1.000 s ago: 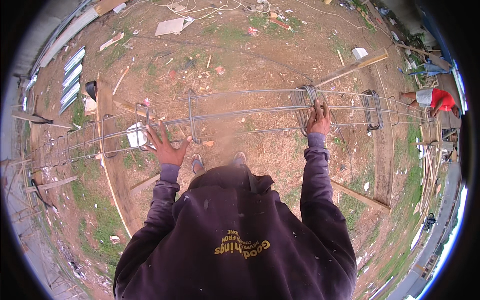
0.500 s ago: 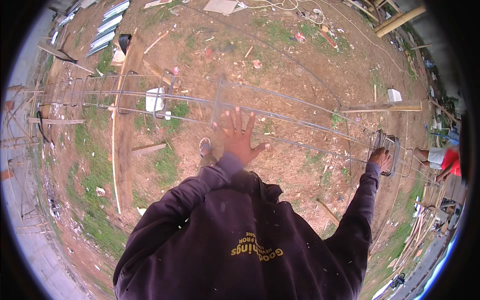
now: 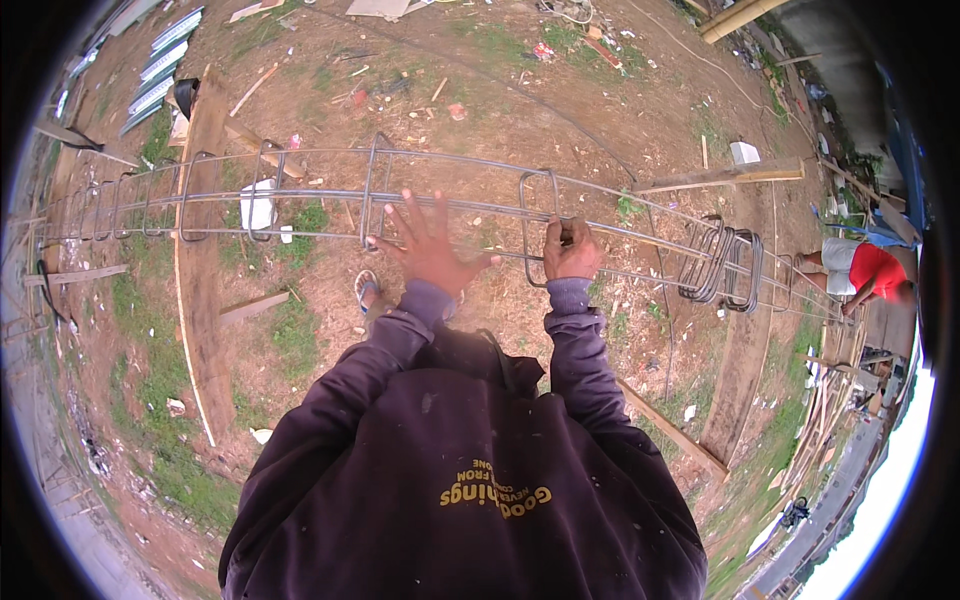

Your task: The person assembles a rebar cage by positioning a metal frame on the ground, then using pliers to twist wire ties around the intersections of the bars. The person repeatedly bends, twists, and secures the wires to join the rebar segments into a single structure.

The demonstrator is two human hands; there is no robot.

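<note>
So the right hand has its fingers curled onto a steel hoop that sits around some long thin bars, while the left hand is spread wide just beside a second hoop. Further right there's a bunch of hoops crowded together. A wide wooden plank crosses under the left stretch, and a person in a red shirt is bending over at far right.
</note>
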